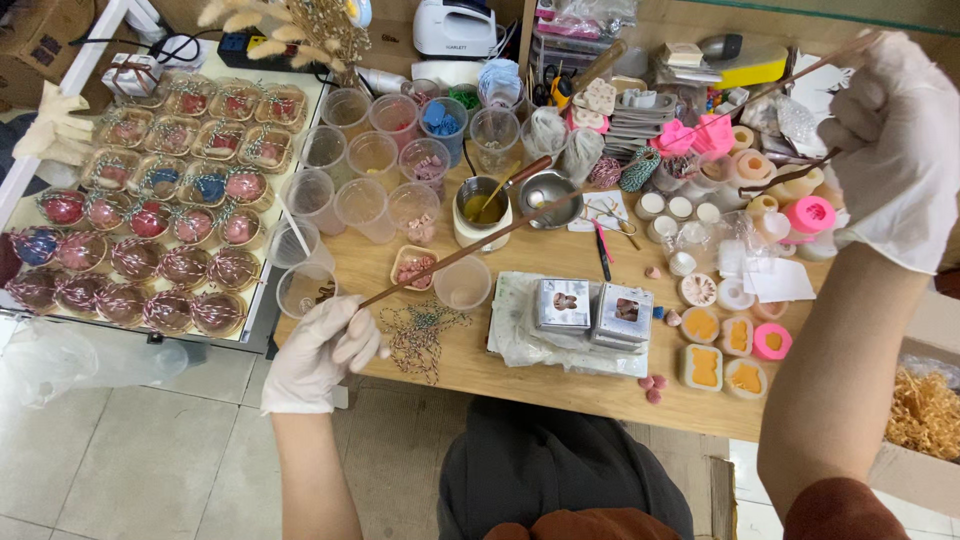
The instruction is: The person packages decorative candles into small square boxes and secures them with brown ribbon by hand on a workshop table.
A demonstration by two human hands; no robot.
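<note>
Both my hands wear thin white gloves. My left hand (pixel 322 350) sits at the table's near left edge and pinches the lower end of a long thin brown stick (pixel 470 250). That stick runs up and right across the table toward my raised right hand (pixel 898 150), which grips its upper end together with another short dark stick (pixel 790 180). The stick passes over a small metal pot of yellow liquid (pixel 482 208) and a metal bowl (pixel 550 188). Below my left hand lies a tangle of striped twine (pixel 418 335).
A wooden table (pixel 500 370) holds several clear plastic cups (pixel 365 205), two square metal moulds (pixel 592 312) on plastic wrap, pink and white round moulds with orange wax (pixel 722 350), and cluttered tools at the back. A tray of wrapped round items (pixel 150 230) sits at left.
</note>
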